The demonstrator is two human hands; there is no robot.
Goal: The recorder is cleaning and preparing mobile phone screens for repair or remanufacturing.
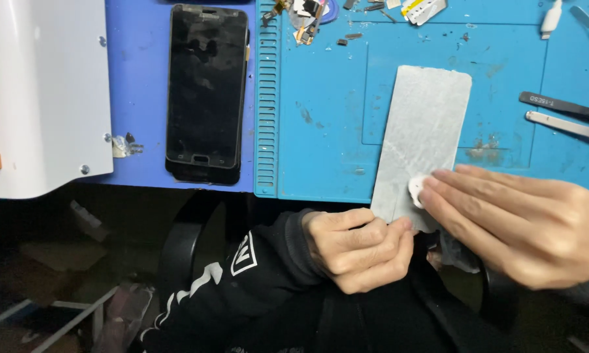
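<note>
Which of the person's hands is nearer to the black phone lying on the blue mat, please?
Left. The left hand sits below and right of the black phone, pinching the grey panel; the right hand is farther right.
</note>
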